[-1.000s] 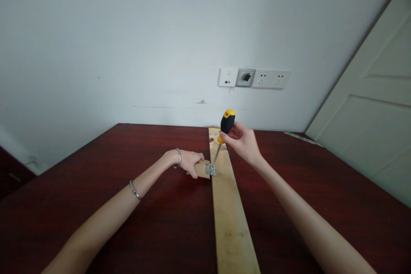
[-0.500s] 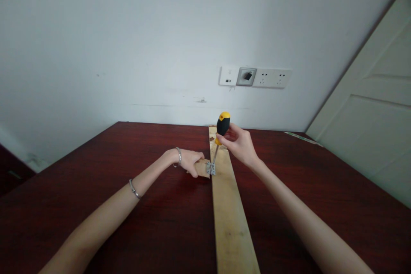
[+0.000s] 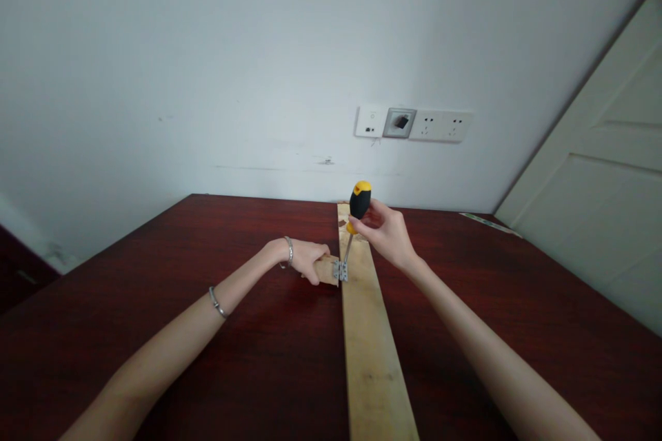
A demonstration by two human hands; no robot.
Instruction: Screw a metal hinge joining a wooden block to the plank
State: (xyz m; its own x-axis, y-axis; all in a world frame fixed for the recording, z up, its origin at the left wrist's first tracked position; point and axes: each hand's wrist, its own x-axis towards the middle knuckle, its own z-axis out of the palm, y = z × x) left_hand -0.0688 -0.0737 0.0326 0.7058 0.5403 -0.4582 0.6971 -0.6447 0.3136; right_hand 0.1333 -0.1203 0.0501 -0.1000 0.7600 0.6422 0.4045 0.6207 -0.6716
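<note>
Head view, mid-frame: if the black-and-yellow screwdriver (image 3: pixel 358 201) gripped by the right hand (image 3: pixel 387 234) is tilted, the left hand (image 3: pixel 306 260) clasping the small wooden block (image 3: pixel 327 270) could be stabbed.

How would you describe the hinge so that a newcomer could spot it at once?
On the dark red table lies a long pale plank. At its left edge, against a small wooden block, sits the hinge: the only shiny metal plate.

The screwdriver (image 3: pixel 358 201) handle is black with a yellow cap and collar; the plank (image 3: pixel 369 337) pale yellow wood; the small block (image 3: pixel 325 269) tan; the hinge (image 3: pixel 340 271) silver, like my bracelets (image 3: pixel 288 251); the table (image 3: pixel 207 337) dark reddish-brown
</note>
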